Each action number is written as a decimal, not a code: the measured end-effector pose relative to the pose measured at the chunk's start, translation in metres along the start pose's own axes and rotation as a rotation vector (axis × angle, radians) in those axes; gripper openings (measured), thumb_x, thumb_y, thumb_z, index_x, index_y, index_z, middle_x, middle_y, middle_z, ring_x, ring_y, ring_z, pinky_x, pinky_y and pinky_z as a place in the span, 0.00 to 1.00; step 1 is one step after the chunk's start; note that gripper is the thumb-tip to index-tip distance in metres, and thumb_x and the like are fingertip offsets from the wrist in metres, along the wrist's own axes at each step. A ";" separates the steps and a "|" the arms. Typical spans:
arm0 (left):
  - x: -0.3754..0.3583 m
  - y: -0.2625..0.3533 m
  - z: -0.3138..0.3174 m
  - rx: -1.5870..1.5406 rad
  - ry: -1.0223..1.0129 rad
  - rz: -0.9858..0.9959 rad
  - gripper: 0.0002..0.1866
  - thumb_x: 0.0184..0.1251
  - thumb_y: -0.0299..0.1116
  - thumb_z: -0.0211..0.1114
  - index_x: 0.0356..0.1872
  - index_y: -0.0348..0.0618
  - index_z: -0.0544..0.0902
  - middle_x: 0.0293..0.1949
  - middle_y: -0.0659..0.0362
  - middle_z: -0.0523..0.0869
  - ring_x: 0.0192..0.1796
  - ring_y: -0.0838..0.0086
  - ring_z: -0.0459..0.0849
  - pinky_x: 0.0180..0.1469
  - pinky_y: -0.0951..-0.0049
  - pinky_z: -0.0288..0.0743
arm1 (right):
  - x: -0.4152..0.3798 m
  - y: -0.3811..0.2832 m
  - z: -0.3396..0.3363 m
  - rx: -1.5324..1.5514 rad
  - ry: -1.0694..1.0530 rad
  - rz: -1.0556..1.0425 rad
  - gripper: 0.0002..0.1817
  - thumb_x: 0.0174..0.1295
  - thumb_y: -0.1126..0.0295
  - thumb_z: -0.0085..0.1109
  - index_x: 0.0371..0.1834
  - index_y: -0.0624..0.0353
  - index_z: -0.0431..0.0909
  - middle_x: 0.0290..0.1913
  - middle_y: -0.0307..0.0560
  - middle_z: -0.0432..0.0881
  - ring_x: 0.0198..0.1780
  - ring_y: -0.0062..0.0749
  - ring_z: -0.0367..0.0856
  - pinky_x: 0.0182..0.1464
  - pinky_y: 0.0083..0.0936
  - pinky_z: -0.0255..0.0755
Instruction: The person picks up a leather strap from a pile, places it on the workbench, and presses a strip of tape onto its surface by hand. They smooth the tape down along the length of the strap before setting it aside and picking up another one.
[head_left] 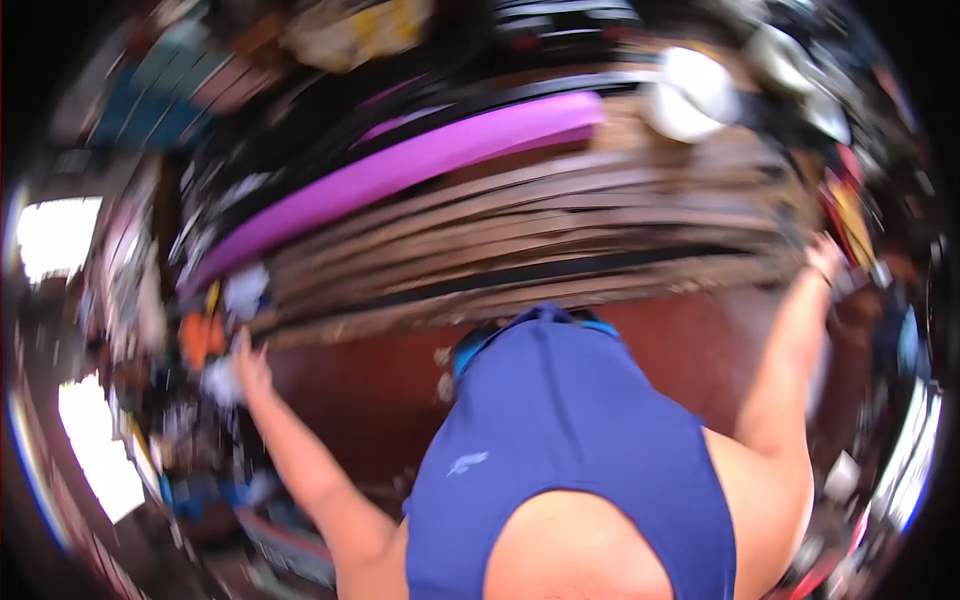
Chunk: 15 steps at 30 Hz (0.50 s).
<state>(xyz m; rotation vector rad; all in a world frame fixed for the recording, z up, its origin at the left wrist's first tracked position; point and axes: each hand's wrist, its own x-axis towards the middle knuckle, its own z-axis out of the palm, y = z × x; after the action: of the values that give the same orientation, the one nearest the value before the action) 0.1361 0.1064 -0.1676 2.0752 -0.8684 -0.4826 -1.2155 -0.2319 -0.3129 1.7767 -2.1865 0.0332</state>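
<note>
The stack (560,203) of long brown strips lies crosswise before the person, its near edge above the red floor (690,345). It looks stiff lengthwise and probably heavy as a bundle; loose layers could slide, so the two ends, gripped from beneath, seem the best hold. The left hand (253,368) is at one end, the right hand (825,258) near the other; blur hides whether either grasps it. Beyond lie a purple strip (420,180), likely lighter, and a white object (692,95).
</note>
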 end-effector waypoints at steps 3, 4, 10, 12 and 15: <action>-0.040 0.071 0.010 -0.725 0.027 -0.220 0.16 0.79 0.40 0.63 0.58 0.41 0.83 0.57 0.53 0.84 0.59 0.63 0.80 0.63 0.54 0.77 | 0.007 0.025 0.008 0.402 -0.186 0.207 0.19 0.57 0.75 0.71 0.54 0.59 0.86 0.46 0.45 0.90 0.47 0.34 0.85 0.57 0.31 0.79; -0.044 0.068 0.002 -0.855 -0.151 -0.154 0.17 0.78 0.46 0.63 0.53 0.42 0.82 0.52 0.55 0.86 0.59 0.61 0.81 0.63 0.53 0.76 | 0.001 0.003 -0.027 0.442 -0.179 0.379 0.19 0.57 0.75 0.70 0.54 0.59 0.86 0.47 0.46 0.90 0.47 0.34 0.85 0.57 0.31 0.79; -0.074 0.072 0.004 -1.609 0.108 0.060 0.30 0.80 0.64 0.47 0.36 0.46 0.82 0.23 0.63 0.72 0.28 0.70 0.72 0.40 0.66 0.74 | 0.022 -0.051 0.003 0.502 -0.199 0.774 0.18 0.59 0.74 0.68 0.54 0.61 0.85 0.48 0.48 0.89 0.49 0.37 0.86 0.58 0.33 0.80; -0.089 0.096 0.015 -1.775 0.053 0.163 0.38 0.78 0.69 0.41 0.37 0.41 0.82 0.19 0.67 0.62 0.22 0.77 0.62 0.34 0.72 0.64 | 0.034 -0.068 0.014 0.501 -0.220 0.781 0.18 0.59 0.73 0.67 0.54 0.61 0.85 0.48 0.49 0.89 0.49 0.38 0.86 0.58 0.34 0.80; -0.098 0.108 0.023 -1.750 -0.010 0.273 0.38 0.75 0.69 0.49 0.49 0.37 0.82 0.20 0.69 0.61 0.21 0.82 0.60 0.33 0.74 0.63 | 0.052 -0.096 0.023 0.488 -0.247 0.756 0.17 0.60 0.73 0.65 0.54 0.62 0.85 0.49 0.50 0.89 0.50 0.39 0.86 0.58 0.34 0.80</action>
<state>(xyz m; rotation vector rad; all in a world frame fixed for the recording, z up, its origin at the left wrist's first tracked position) 0.0105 0.1183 -0.0917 0.3439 -0.3542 -0.7005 -1.1380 -0.3078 -0.3384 1.0594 -3.1098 0.5885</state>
